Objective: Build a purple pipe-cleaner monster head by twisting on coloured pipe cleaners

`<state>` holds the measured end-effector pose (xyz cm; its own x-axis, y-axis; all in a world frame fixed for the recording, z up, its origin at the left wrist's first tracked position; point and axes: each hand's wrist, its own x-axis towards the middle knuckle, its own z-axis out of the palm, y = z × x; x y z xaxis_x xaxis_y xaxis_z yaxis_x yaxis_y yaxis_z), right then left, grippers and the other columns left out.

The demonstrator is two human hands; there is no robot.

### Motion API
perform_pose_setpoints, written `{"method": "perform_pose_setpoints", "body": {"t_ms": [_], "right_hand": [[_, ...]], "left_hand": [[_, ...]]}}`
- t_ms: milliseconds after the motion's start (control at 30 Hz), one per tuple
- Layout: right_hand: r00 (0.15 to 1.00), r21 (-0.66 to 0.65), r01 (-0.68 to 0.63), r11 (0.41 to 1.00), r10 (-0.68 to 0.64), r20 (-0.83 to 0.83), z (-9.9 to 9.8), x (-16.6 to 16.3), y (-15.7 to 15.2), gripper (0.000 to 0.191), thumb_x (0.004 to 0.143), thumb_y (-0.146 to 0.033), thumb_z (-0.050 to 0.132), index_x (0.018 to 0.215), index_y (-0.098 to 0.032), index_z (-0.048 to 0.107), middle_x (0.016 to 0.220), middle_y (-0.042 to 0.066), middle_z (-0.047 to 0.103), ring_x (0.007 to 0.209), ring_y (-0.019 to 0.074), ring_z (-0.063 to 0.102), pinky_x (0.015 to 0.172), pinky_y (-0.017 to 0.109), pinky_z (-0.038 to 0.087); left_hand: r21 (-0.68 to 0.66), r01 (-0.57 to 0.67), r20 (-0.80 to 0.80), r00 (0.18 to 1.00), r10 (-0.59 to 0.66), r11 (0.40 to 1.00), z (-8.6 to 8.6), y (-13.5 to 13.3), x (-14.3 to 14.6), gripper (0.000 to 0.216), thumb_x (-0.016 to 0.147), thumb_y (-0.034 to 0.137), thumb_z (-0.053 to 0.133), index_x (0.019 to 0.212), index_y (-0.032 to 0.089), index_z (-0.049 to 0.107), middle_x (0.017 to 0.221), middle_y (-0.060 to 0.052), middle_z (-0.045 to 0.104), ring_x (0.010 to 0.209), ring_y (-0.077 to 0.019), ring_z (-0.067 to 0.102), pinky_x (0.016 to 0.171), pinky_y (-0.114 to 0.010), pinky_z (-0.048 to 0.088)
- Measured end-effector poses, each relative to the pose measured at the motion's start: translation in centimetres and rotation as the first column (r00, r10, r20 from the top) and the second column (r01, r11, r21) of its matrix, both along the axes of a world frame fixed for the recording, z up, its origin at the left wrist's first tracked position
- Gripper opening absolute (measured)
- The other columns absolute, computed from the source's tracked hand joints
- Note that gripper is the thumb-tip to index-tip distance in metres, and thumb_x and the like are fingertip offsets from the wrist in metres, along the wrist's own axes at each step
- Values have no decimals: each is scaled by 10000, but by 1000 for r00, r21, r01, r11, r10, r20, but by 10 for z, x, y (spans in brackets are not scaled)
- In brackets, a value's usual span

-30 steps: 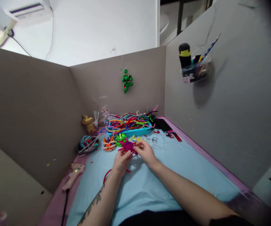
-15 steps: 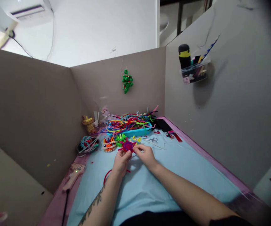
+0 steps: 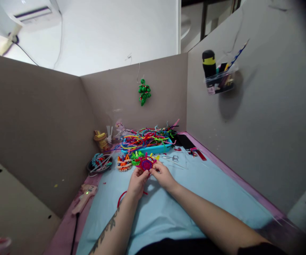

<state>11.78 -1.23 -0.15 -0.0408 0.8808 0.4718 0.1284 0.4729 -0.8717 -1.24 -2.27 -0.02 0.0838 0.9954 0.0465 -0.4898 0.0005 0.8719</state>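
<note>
Between my two hands is a pipe-cleaner star (image 3: 146, 164) in magenta and red, with a purple ring at its middle, raised above the blue cloth. My left hand (image 3: 137, 182) pinches its lower left edge. The fingers of my right hand (image 3: 163, 175) are closed on its lower right edge. A loose red pipe cleaner (image 3: 121, 198) lies on the cloth by my left forearm. Just behind the star sit a green pipe-cleaner figure (image 3: 136, 157) and an orange, white and blue one (image 3: 123, 163). The star partly hides some yellow pieces.
A blue tray (image 3: 158, 148) heaped with coloured pipe cleaners stands at the back. Scissors (image 3: 173, 158) lie right of the star. On the left are a dark bowl (image 3: 107, 167) and a pink glue gun (image 3: 85, 200). Grey partitions (image 3: 142, 117) enclose the table.
The star has turned and tilted slightly between my hands. My right hand's fingertips have shifted from its right side down to its lower right edge.
</note>
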Motion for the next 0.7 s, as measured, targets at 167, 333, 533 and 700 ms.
{"method": "perform_pose_setpoints", "body": {"t_ms": [167,333,533,700], "right_hand": [[999,-1,-33,999,33,-20,1,1,1,200,730,-247,533,558,-176,459,727,-1,468,701,140,460,715,273,380],[997,62,-35,997,31,65,3,-2,-4,70,642,-132,532,663,-180,486,746,-13,459,702,138,453,674,257,374],[996,99,-9,995,1,84,1,-4,-7,55,681,-143,527,668,-185,494,749,-7,484,735,153,474,679,263,370],[999,109,3,994,-7,40,1,-4,-8,114,709,-180,547,631,-187,465,692,-16,464,685,141,447,634,247,351]], "left_hand": [[-35,-9,1,1000,9,999,0,-1,0,291,582,229,777,803,145,607,818,-29,657,738,-125,600,714,-260,458],[-31,15,22,1000,-14,999,-2,1,-2,255,617,253,751,790,137,604,821,-49,659,751,-141,602,709,-270,457],[-53,65,56,997,-62,996,-1,-2,-1,252,629,218,723,848,147,620,845,-51,661,753,-144,598,687,-254,451],[-48,42,58,998,-39,998,-1,-2,0,215,620,205,719,787,152,595,745,-19,645,697,-128,588,677,-250,446]]}}
